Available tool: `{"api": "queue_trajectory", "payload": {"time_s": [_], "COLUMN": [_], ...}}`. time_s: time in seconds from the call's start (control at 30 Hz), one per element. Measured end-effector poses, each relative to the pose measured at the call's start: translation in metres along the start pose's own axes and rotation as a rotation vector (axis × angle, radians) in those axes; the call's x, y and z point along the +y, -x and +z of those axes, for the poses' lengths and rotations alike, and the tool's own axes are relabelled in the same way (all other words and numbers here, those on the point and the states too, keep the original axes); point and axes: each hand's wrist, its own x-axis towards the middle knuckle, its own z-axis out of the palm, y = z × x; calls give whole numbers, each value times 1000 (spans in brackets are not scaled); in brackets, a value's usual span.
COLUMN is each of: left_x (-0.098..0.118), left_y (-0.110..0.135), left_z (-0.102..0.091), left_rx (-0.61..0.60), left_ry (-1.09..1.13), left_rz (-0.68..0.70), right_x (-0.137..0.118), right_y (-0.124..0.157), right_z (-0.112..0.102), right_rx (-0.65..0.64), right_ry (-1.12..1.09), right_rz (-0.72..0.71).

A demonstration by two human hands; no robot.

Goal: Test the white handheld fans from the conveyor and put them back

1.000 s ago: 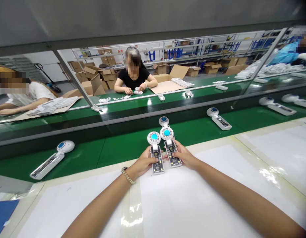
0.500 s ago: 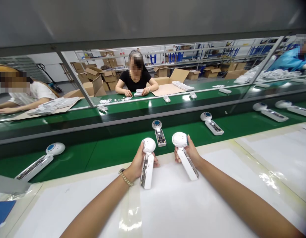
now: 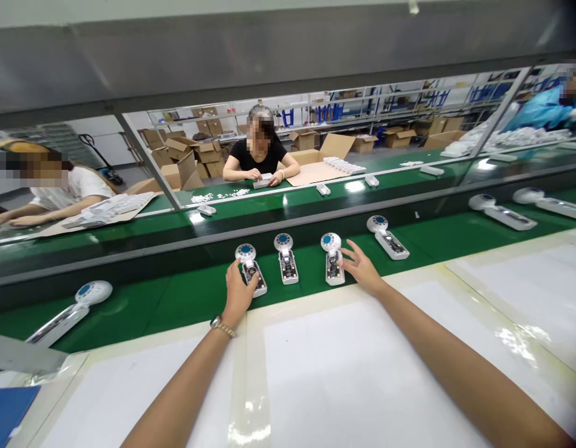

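Observation:
Two white handheld devices, each with a round, blue-centred head and an uncovered handle showing circuitry, lie face up by my hands on the green belt. My left hand point(image 3: 240, 292) straddles the left device point(image 3: 254, 278), fingers along its left side and thumb over its handle. At the right device point(image 3: 333, 269), my right hand point(image 3: 362, 269) has its fingers stretched apart, with fingertips at the handle's right edge. Between these two lies a similar device point(image 3: 288, 264), untouched.
More such devices lie along the green belt point(image 3: 194, 302), one at far left point(image 3: 77, 311) and several to the right. A white-covered worktop point(image 3: 344, 367) runs in front of me. Across the line, a co-worker point(image 3: 258, 149) handles a white part. A metal beam point(image 3: 269, 62) spans overhead.
Both devices have gone from above the worktop's edge onto the belt and now face up. My right hand has loosened from its device; my left has moved left and forward.

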Motion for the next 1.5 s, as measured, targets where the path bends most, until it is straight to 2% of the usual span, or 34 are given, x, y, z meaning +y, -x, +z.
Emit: {"api": "queue_trajectory", "payload": {"time_s": [0.1, 0.2, 0.27, 0.33, 0.4, 0.43, 0.5, 0.57, 0.67, 0.8, 0.93, 1.1, 1.23, 1.4, 1.5], "left_x": [11, 21, 24, 24, 23, 23, 23, 23, 22, 19, 17, 12, 11, 16, 15], "left_y": [11, 21, 24, 25, 25, 25, 24, 25, 25, 22, 18, 10, 6, 10, 7], "left_z": [2, 5, 5, 5, 4, 4, 4, 5, 7, 7, 5, 2, 1, 1, 1], "left_rx": [-18, -106, -178, -254, -301, -307, -289, -270, -276, -251, -227, -229, -171, -115, -57], "left_ry": [-246, -307, -300, -284, -299, -323, -385, -453, -570, -655, -573, -421, -383, -447, -118], "left_rz": [320, 453, 443, 381, 308, 279, 253, 260, 275, 200, 104, -90, -170, -244, -365], "right_x": [10, 10, 5, -2, -7, -9, -9, -8, -6, -8, -8, -8, -18, -25, -25], "right_y": [-5, -8, -11, -12, -13, -14, -14, -12, -10, -7, -7, -8, -3, 9, 13], "right_z": [-2, -12, -28, -51, -75, -85, -99, -101, -87, -59, -43, -43, -42, -29, -22], "right_rx": [143, 310, 456, 676, 880, 914, 876, 763, 592, 438, 419, 340, 221, 4, 16], "right_ry": [190, 272, 312, 450, 636, 684, 739, 781, 862, 927, 608, 302, 66, -303, -365], "right_rz": [-153, -253, -311, -342, -268, -222, -135, -89, -53, 58, 115, 155, 139, 138, 143]}}
